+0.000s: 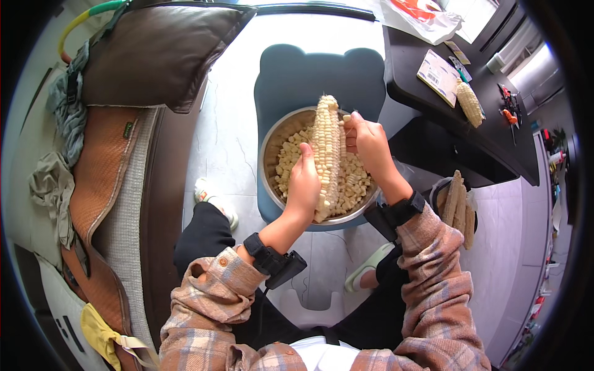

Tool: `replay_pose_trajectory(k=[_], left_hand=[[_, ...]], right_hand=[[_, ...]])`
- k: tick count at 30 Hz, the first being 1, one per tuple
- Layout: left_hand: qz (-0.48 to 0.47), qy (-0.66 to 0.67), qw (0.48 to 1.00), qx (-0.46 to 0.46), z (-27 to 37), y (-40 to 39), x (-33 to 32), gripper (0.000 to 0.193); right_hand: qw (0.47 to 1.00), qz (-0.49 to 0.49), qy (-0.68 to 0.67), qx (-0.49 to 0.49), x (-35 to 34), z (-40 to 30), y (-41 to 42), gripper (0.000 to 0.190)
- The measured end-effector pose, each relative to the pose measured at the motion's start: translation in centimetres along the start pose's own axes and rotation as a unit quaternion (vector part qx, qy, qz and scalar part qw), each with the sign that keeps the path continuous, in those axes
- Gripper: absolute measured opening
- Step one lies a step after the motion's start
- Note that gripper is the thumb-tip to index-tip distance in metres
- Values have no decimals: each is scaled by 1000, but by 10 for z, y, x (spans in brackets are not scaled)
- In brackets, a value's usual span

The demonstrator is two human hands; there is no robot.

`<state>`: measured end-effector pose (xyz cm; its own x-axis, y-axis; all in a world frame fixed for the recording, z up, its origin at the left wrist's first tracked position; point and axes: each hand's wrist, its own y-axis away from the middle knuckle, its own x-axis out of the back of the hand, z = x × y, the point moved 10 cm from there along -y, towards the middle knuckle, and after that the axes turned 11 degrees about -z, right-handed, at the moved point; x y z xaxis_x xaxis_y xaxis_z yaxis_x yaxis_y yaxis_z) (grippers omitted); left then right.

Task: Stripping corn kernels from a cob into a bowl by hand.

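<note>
An ear of white corn [327,150] stands tilted over a steel bowl [270,185], some of its rows stripped of kernels. My left hand [303,188] grips the ear's lower part, thumb pointing up along it. At the ear's upper right side, my right hand [370,141] pinches a pale corn kernel [346,118] between thumb and fingertip; its other fingers curl behind and beside the cob. Loose kernels [355,185] fill much of the bowl. Beneath the bowl is a blue-grey stool [320,69] with a bear-shaped outline.
Stripped cobs [457,204] stick out of a bin [438,188] at the right. On the black table [408,69] lie another corn ear [469,103], a notebook [438,76] and orange-handled tools [509,116]. A sofa with a brown cushion [153,55] borders the left side.
</note>
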<state>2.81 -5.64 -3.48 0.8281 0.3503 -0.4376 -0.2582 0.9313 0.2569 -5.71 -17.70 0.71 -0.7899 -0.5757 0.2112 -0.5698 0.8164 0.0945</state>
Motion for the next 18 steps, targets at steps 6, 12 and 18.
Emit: replay_pose_trajectory(k=[6, 12, 18], left_hand=[[19, -47, 998, -37, 19, 2, 1, 55], [14, -130, 987, -92, 29, 5, -17, 55], [61, -139, 982, -113, 34, 1, -10, 53]], right_hand=[[993, -38, -100, -54, -32, 6, 20, 60], [945, -36, -316, -80, -66, -3, 35, 55], [987, 92, -74, 113, -39, -36, 41, 57]])
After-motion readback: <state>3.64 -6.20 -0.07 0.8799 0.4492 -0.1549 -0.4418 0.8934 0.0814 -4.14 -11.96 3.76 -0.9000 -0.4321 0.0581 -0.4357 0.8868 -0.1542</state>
